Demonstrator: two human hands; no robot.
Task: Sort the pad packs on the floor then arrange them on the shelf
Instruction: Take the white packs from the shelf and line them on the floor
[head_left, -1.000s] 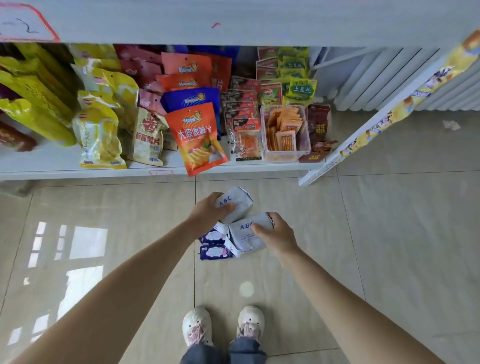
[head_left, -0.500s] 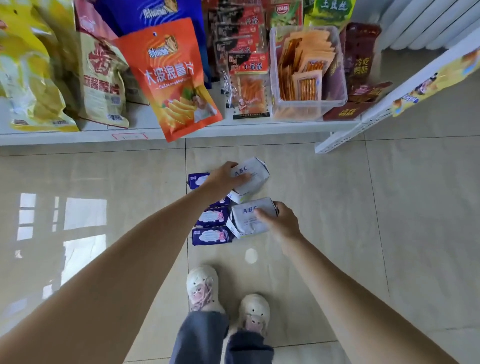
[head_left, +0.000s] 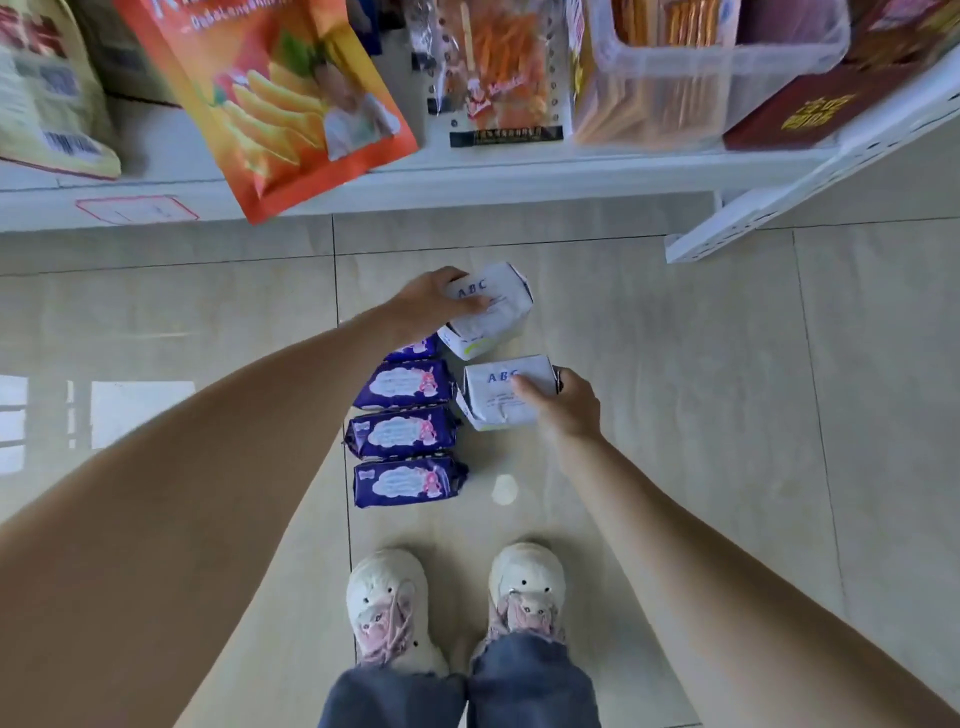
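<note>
Two white pad packs marked ABC lie on the tiled floor. My left hand (head_left: 434, 304) grips the far white pack (head_left: 493, 312), which is tilted. My right hand (head_left: 563, 408) grips the near white pack (head_left: 498, 400) by its right end. Left of them, purple pad packs lie in a column: one (head_left: 402, 384) beside the near white pack, one (head_left: 400, 431) below it, one (head_left: 408, 480) nearest my feet. A further purple pack (head_left: 415, 349) is mostly hidden under my left wrist. The white shelf (head_left: 467, 171) runs across the top.
Snack bags stand on the shelf, among them an orange chip bag (head_left: 275, 98) overhanging the edge and a clear plastic bin (head_left: 701, 73) of packets. A slanted white shelf rail (head_left: 779, 208) drops to the floor at right. My white shoes (head_left: 452, 603) stand just behind the packs.
The view has dropped closer to the floor and the packs look larger. Both hands keep their hold on the white packs, which have spread slightly apart.
</note>
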